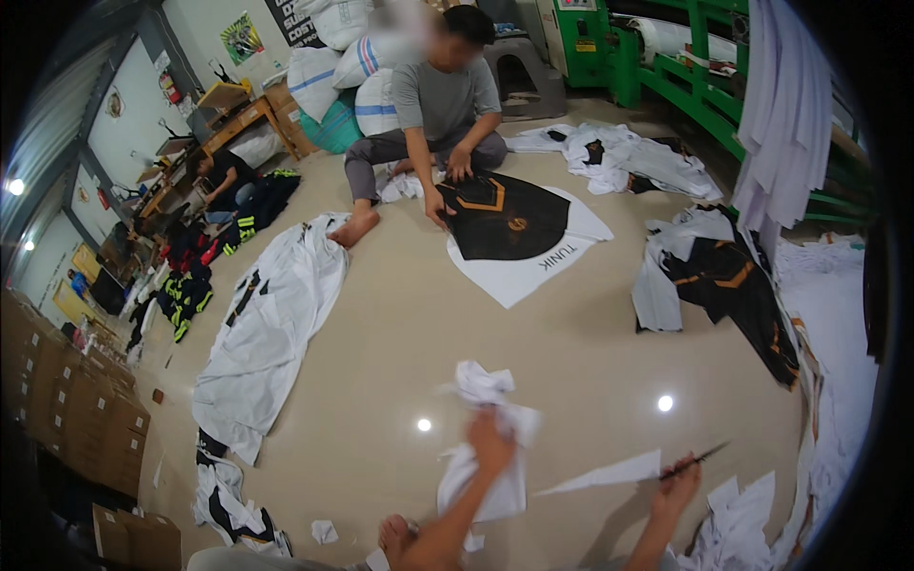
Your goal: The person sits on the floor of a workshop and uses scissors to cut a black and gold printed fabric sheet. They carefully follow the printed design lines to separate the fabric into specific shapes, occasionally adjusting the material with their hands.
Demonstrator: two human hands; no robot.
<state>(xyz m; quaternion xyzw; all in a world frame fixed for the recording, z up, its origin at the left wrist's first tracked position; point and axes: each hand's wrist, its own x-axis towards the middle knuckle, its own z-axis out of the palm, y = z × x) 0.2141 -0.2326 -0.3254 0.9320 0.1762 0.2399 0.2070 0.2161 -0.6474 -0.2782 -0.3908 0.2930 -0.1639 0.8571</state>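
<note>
My left hand [492, 443], blurred by motion, is closed on a bunched white cloth [484, 383] in front of me. More of the white fabric [476, 490] spreads beneath that hand and wrist. My right hand [677, 487] grips dark scissors [697, 461], their points aimed up and to the right. Beside that hand, a long pointed white fabric strip [614, 473] reaches leftward over the floor; whether my fingers touch it, I cannot tell. A bare foot [395, 533] shows next to my left forearm.
Across from me, a seated person [446, 105] handles a black-and-orange panel [509, 224] lying on white fabric. White cloth [276, 324] lies at left, a dark printed piece [719, 271] at right. Scraps [738, 523] sit near my right arm. Green machinery [705, 86] stands behind.
</note>
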